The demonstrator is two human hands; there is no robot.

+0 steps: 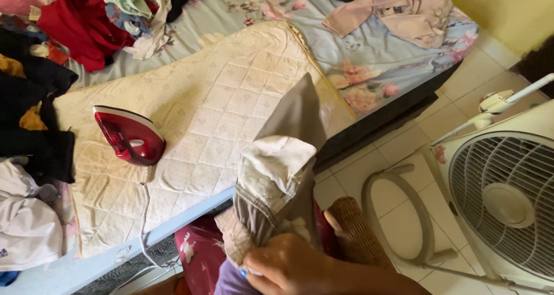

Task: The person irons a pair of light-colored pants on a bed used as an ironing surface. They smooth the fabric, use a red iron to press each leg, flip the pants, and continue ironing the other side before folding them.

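My right hand (pixel 291 267) is at the bottom centre, shut on the waist end of a grey garment (pixel 294 113) that has a pale lining (pixel 277 165) turned outwards. The garment rises from my hand and its far end lies on the cream quilted pad (pixel 225 81) spread over the bed. A red iron (pixel 130 136) rests flat on the pad's left part, well left of my hand, and its white cord (pixel 144 214) hangs over the bed's edge. My left hand is out of view.
Piles of mixed clothes (pixel 75 18) crowd the bed's left side and top. A pink garment (pixel 398 9) lies on the floral sheet at top right. A white box fan (pixel 508 203) stands on the tiled floor at right. A wicker seat edge (pixel 358 231) is beside my hand.
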